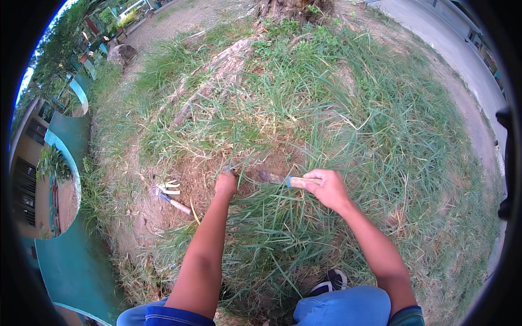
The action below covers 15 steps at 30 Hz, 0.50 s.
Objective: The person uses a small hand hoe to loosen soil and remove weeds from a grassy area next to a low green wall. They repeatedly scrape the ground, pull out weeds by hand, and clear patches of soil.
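My right hand (327, 188) is closed around the wooden handle of a hand tool (297, 182) with a blue collar. Its dark metal blade (271, 177) points left, low over bare brown soil. To its left, my left hand (226, 182) is down at the soil among grass blades; a small greyish thing shows at its fingertips, and whether the hand grips it I cannot tell. A hand cultivator (174, 202) with pale prongs and a wooden handle lies on the dirt, left of my left hand. Long green grass (281, 208) lies between my arms.
A tree trunk (295, 9) stands at the top, with a thick root (212, 85) running down-left from it. A curved green wall (75, 261) borders the left side. A paved road (444, 36) passes at the upper right. My shoe (330, 282) rests in the grass below.
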Each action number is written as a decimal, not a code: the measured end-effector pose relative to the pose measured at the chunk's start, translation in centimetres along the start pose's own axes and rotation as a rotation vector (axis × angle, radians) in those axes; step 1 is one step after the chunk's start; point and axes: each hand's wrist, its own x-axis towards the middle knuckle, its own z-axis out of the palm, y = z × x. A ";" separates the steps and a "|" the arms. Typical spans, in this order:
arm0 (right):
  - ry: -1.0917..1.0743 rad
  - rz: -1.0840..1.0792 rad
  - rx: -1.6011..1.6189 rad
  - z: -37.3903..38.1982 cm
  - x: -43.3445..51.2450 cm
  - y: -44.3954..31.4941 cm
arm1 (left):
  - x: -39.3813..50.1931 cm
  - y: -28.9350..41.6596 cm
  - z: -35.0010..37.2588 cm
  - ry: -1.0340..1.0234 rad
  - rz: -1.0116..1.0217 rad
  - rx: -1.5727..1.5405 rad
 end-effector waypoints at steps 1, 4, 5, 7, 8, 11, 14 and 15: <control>0.009 0.021 0.020 -1.7 -0.3 0.3 | -0.5 -0.8 -0.6 -0.019 -0.007 0.053; 0.096 0.153 0.199 -8.8 -2.2 -1.5 | -2.3 -1.4 -5.7 0.072 -0.303 -0.167; 0.161 0.120 0.244 -10.9 -2.8 -1.4 | -2.2 -2.4 -6.3 0.130 -0.340 -0.188; 0.213 0.127 0.305 -14.3 -3.3 -1.1 | -1.3 -4.1 -6.9 0.118 -0.275 -0.187; 0.167 0.185 0.308 -14.0 -2.5 -1.1 | -0.8 -4.3 -6.8 0.125 -0.221 -0.197; 0.009 0.364 0.302 -9.9 1.1 1.2 | 0.8 -1.1 -4.6 0.152 -0.033 -0.145; -0.211 0.423 0.317 0.1 1.9 2.4 | 2.7 2.5 1.5 0.180 0.196 -0.370; -0.177 0.376 0.307 0.3 1.6 3.0 | 2.5 5.6 2.2 0.091 0.183 -0.317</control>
